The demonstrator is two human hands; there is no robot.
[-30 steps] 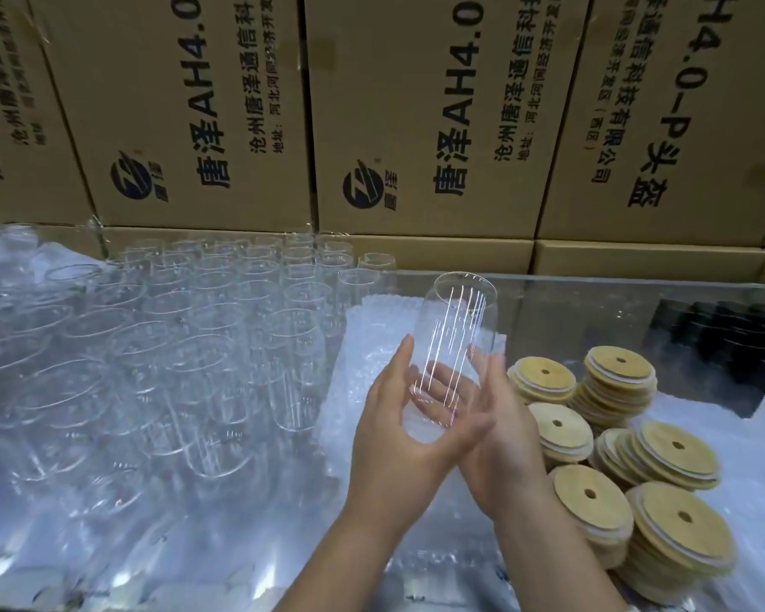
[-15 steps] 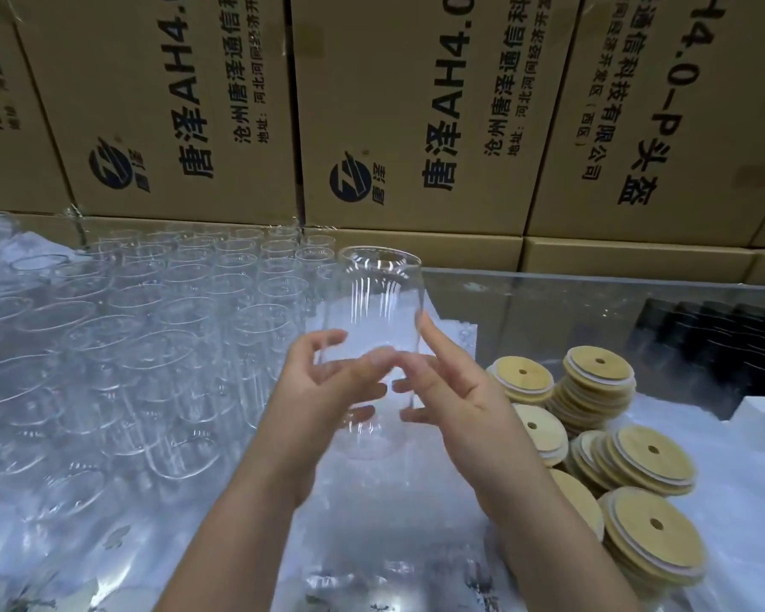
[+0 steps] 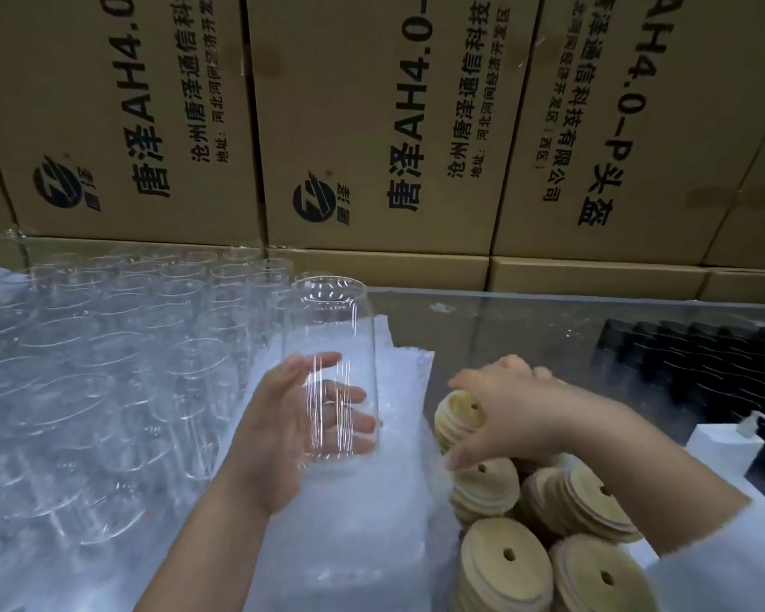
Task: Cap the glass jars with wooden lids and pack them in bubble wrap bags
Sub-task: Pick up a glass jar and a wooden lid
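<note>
Glass everywhere on our bench, so here's roughly where we're at. Our left hand (image 3: 283, 435) is wrapped round the lower half of one glass jar (image 3: 330, 320), thumb in front and fingers showing through the back wall. The jar is upright, mouth up and held just above the flat pile of bubble wrap bags (image 3: 400, 373). It has no lid on it yet.

Our right hand (image 3: 513, 413) is over at the lid stacks (image 3: 504, 563), well apart from the jar. Its fingers curl over the top of one pile and its thumb is tucked underneath. It looks like it's pinching a single wooden lid (image 3: 458, 410), tilted up on edge with its little hole showing. We can't say for sure it's only one lid.

Progress-wise, we'd call this early days. A whole crowd of uncapped jars (image 3: 120, 346) stands to the left, all open-mouthed, and we can't spot one capped or bagged jar anywhere in view. The job in hand is capping this one, and bagging it comes after. Then it's the same again for all the others.

Behind it all is just a wall of cardboard boxes (image 3: 372, 125).
</note>
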